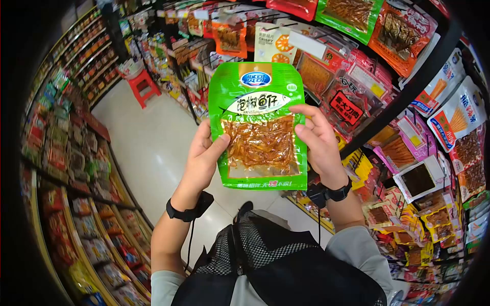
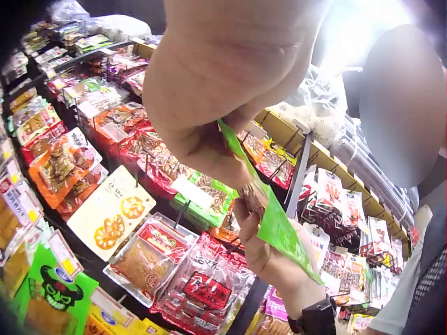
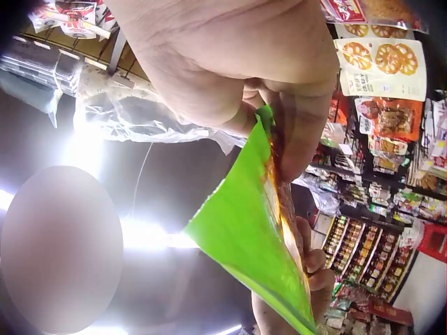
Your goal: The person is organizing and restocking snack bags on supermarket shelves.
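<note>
A green snack packet [image 1: 263, 148] with a clear window showing brown food is held up in front of the body in the head view. My left hand [image 1: 203, 155] grips its left edge, thumb on the front. On the opposite edge my right hand [image 1: 322, 145] pinches it, thumb on the front and index finger along the side. In the left wrist view the packet [image 2: 283, 234] appears nearly edge-on between both hands. The right wrist view shows the green packet [image 3: 244, 223] from the side, its top edge toward the lower left, fingers behind it.
Hanging snack packets, among them a white packet with orange slices [image 1: 273, 43] and a red packet [image 1: 349, 104], fill the rack at right. Shelves of packets [image 1: 76, 204] line the left side. A red stool [image 1: 143, 87] stands on the pale aisle floor [image 1: 148, 148].
</note>
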Motion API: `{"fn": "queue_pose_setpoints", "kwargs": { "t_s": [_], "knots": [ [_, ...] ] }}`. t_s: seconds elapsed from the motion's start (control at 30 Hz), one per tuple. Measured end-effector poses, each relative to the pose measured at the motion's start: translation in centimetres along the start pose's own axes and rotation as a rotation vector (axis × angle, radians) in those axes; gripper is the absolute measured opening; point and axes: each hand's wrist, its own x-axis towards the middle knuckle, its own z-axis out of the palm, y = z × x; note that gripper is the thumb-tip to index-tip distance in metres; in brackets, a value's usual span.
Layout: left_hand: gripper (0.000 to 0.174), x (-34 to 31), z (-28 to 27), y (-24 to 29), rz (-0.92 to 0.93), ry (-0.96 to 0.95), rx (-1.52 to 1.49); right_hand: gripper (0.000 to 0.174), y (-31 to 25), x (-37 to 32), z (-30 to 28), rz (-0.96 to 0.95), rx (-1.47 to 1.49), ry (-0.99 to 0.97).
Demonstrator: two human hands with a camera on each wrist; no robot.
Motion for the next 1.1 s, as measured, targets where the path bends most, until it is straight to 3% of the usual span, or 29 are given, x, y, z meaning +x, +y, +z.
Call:
{"fn": "queue_pose_setpoints", "kwargs": {
  "t_s": [0.13,0.3,0.37,0.47,0.6,0.83,0.97,1.1],
  "knots": [
    [0.047,6.0,-0.9,1.1,0.027,-0.044,0.107,0.034,-0.5,4.2,-0.7,-0.044,-0.108,0.085],
    [0.074,10.7,-1.0,0.8,0.301,-0.156,0.111,0.035,-2.2,6.0,-1.0,-0.123,-0.362,0.189],
    [0.075,12.0,-0.9,0.1,0.405,-0.198,0.056,0.035,-3.3,5.6,-0.7,-0.168,-0.392,0.242],
    [0.07,14.1,-1.9,-1.1,0.531,-0.424,0.118,0.035,-4.1,4.8,-1.1,-0.174,-0.476,0.288],
    [0.056,16.3,-1.5,-0.5,0.263,-0.576,0.156,0.033,-4.0,3.5,-1.4,-0.127,-0.596,0.374],
    [0.06,20.4,0.0,0.0,0.38,-0.746,0.198,0.032,-6.4,3.8,-0.2,-0.105,-0.764,0.532],
    [0.058,24.0,2.6,3.3,0.516,-0.671,0.224,0.033,-10.9,5.7,0.3,-0.104,-0.94,0.585],
    [0.059,28.4,6.8,7.7,0.663,-0.53,0.181,0.03,-15.1,10.6,-0.9,-0.389,-0.882,0.549]
  ]
}}
